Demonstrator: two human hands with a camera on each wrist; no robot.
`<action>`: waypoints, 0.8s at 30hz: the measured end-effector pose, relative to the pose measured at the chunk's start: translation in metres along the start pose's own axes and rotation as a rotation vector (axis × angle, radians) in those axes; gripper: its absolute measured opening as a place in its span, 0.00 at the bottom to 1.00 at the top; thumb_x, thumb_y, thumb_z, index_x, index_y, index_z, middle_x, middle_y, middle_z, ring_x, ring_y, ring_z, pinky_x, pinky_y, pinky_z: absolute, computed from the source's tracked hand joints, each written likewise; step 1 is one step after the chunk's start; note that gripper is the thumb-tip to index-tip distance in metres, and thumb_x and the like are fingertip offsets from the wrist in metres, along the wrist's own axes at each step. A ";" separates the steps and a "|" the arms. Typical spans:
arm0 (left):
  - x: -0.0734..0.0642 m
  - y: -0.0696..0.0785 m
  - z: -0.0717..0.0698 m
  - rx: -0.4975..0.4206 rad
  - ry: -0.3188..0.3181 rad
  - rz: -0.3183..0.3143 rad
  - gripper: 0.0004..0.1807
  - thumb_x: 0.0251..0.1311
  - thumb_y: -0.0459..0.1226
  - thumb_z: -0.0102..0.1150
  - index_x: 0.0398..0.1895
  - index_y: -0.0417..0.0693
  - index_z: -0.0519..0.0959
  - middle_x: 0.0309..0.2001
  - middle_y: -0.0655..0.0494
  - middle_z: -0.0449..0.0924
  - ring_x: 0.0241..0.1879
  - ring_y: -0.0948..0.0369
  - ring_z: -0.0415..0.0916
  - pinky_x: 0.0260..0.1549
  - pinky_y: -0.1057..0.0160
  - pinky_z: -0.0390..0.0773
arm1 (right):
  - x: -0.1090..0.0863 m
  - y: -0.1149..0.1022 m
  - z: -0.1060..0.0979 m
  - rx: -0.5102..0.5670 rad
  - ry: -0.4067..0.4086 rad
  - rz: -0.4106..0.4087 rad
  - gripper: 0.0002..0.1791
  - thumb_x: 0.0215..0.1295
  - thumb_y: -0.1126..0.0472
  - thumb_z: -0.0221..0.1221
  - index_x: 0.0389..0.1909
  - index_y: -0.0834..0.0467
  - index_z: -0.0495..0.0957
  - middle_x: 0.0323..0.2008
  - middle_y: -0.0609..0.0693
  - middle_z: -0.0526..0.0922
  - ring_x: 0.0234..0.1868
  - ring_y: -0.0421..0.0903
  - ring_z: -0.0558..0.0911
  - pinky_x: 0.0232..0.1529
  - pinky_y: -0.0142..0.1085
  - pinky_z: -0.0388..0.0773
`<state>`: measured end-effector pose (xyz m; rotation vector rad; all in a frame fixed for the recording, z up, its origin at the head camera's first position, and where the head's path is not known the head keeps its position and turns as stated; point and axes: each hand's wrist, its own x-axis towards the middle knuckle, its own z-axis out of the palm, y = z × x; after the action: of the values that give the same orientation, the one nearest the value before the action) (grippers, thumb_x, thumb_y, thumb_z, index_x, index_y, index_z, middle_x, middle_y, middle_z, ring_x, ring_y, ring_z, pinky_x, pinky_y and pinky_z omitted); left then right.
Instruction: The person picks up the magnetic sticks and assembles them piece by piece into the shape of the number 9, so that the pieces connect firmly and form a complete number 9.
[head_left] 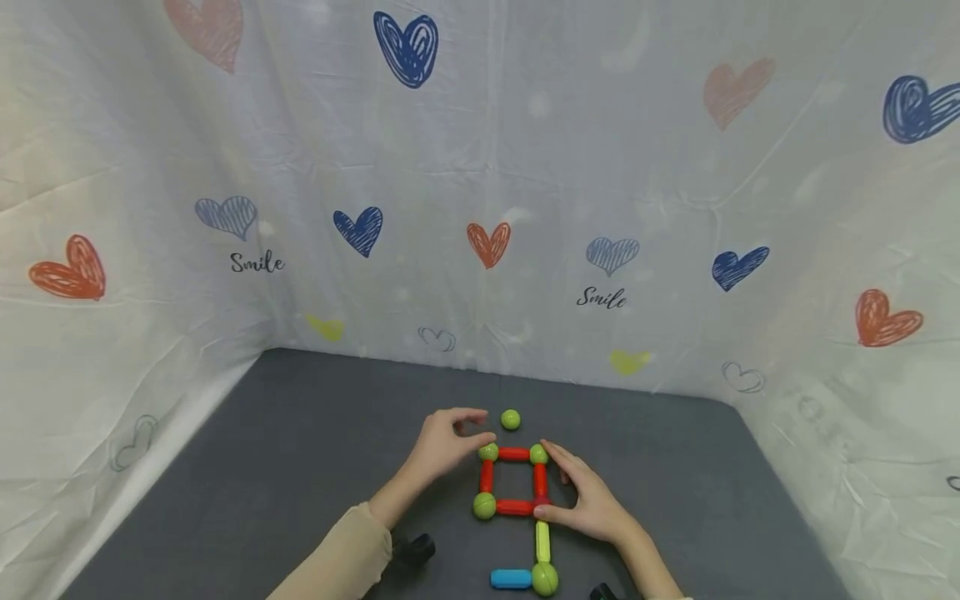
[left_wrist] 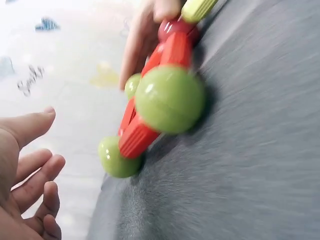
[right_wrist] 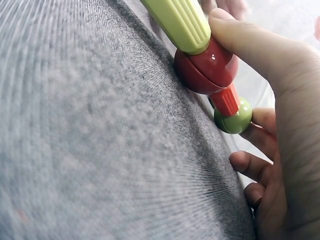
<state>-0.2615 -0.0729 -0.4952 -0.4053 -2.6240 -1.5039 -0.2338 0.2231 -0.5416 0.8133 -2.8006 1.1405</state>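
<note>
A ball-and-rod toy structure lies flat on the table, with red rods forming a square. Green balls mark three of its corners, and a red ball the near right one. From there a yellow-green rod runs to another green ball, where a blue rod sticks out leftward. My right hand holds the square's right side, thumb on the red ball and fingertips at the far right green ball. My left hand hovers beside the far left green ball, fingers spread and holding nothing.
One loose green ball sits just beyond the square on the dark grey table. Behind and along both sides hangs a white curtain printed with hearts. A black object shows by the left sleeve.
</note>
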 end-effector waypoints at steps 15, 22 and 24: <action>0.051 -0.028 0.045 0.016 0.043 -0.143 0.27 0.57 0.45 0.81 0.58 0.45 0.88 0.53 0.51 0.90 0.61 0.46 0.82 0.67 0.40 0.72 | 0.000 -0.001 0.002 0.011 -0.016 0.011 0.53 0.61 0.43 0.75 0.83 0.54 0.61 0.75 0.56 0.70 0.44 0.37 0.71 0.47 0.39 0.67; 0.054 -0.023 0.051 0.096 0.043 -0.109 0.27 0.55 0.45 0.82 0.58 0.47 0.89 0.53 0.52 0.90 0.61 0.44 0.80 0.68 0.34 0.63 | 0.000 -0.001 0.000 0.009 -0.014 0.025 0.53 0.61 0.43 0.75 0.83 0.53 0.62 0.74 0.54 0.71 0.43 0.36 0.71 0.47 0.39 0.67; 0.054 -0.021 0.052 0.098 0.044 -0.112 0.27 0.55 0.45 0.83 0.58 0.48 0.89 0.53 0.52 0.90 0.62 0.43 0.78 0.67 0.34 0.63 | 0.000 -0.001 -0.001 0.012 -0.010 0.027 0.53 0.60 0.43 0.75 0.83 0.53 0.62 0.72 0.53 0.72 0.43 0.36 0.71 0.46 0.38 0.67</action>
<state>-0.3158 -0.0283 -0.5279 -0.2181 -2.7125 -1.3894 -0.2333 0.2230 -0.5406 0.7865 -2.8249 1.1607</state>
